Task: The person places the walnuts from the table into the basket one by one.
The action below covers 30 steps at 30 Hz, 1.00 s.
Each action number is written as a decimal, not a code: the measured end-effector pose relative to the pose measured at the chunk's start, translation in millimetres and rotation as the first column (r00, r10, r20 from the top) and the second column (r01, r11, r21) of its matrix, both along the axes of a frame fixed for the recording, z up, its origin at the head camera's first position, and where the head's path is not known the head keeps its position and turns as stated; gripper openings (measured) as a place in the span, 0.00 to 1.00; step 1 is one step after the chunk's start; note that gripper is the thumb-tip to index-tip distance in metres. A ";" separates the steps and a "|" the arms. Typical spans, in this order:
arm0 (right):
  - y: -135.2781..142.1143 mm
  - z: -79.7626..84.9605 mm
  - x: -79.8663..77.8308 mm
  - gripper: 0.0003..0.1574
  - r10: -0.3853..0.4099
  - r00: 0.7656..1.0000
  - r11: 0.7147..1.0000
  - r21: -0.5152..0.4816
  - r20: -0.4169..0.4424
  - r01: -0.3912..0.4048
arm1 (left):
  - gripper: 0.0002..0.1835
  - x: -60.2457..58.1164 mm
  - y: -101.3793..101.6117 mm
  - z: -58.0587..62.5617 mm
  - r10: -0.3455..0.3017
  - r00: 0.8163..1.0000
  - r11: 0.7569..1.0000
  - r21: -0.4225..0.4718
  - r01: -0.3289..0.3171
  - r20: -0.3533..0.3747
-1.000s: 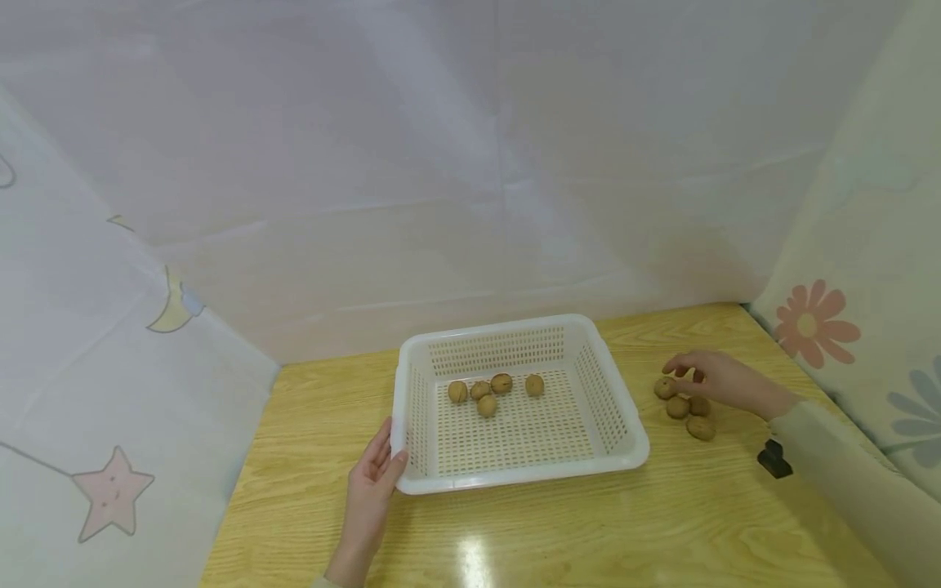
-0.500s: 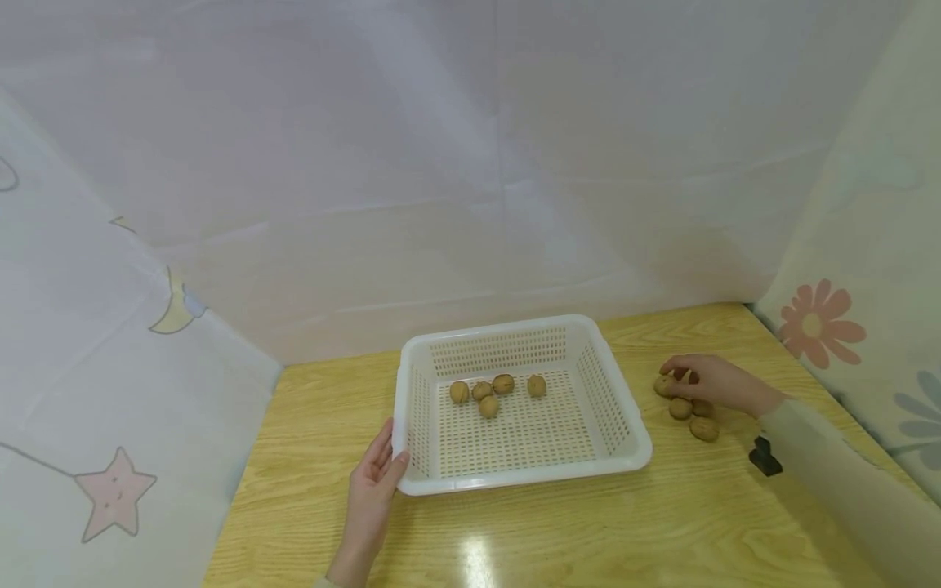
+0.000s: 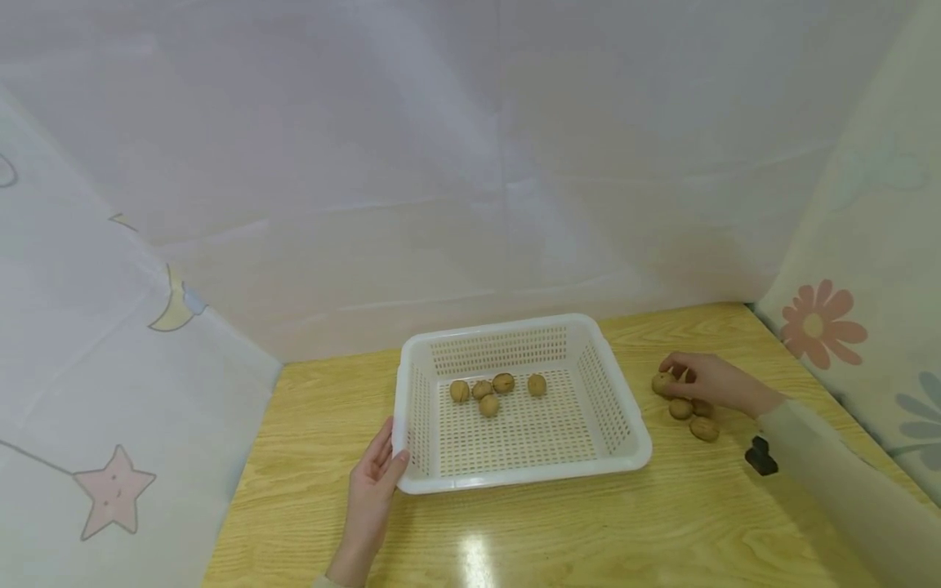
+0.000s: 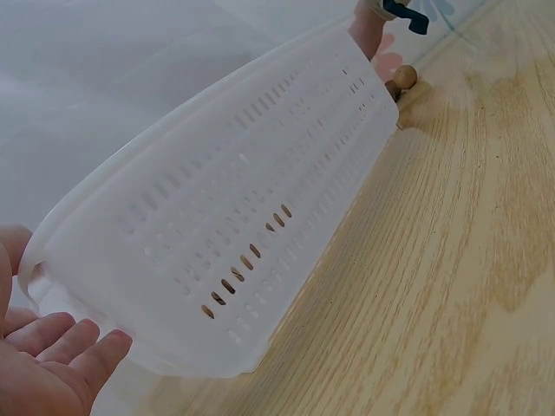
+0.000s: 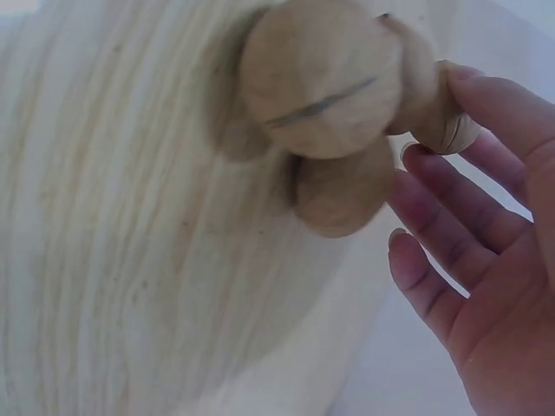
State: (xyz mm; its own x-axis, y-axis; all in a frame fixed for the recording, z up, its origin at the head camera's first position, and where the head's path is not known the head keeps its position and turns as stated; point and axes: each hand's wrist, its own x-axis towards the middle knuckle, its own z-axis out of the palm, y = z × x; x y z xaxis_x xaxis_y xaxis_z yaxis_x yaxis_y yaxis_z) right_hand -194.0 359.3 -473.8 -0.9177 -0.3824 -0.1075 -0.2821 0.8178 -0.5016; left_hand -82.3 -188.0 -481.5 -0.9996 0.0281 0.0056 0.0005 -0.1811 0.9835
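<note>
My left hand (image 3: 370,494) grips the left rim of a white perforated plastic basket (image 3: 525,475), thumb on top of the rim. In the left wrist view its fingertips (image 4: 111,347) lie along the basket's outer side. Several walnuts (image 3: 488,406) sit inside, toward the back. On the right, my right hand (image 3: 720,384) pinches a walnut (image 3: 661,384) between thumb and fingers. That walnut (image 5: 444,126) is partly behind the thumb in the right wrist view. Just below the hand lie the other loose walnuts (image 3: 704,429), one partly covered by it.
Everything stands on a wood-grain table (image 3: 559,531). A pale cloth backdrop (image 3: 353,269) rises behind it, with printed side cloths at left and right. A small black object (image 3: 760,456) is at the right wrist.
My right hand has closed its fingers around the leftmost loose walnut and drawn it slightly left. The left hand and the basket have stayed in place.
</note>
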 end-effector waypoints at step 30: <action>-49.3 69.5 17.1 0.21 0.064 0.985 0.998 -0.014 -0.163 -0.067 | 0.32 0.9 0.2 2.6 -0.001 1.000 1.000 0.002 0.001 -0.011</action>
State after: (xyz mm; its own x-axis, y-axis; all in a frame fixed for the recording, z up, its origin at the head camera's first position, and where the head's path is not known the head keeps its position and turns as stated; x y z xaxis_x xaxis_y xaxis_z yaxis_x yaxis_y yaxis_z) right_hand -176.9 310.0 -404.3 -0.8954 -0.4426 0.0492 -0.4136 0.7856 -0.4602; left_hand -81.4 -187.9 -478.8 -0.9994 0.0290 0.0170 0.0114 -0.1826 0.9831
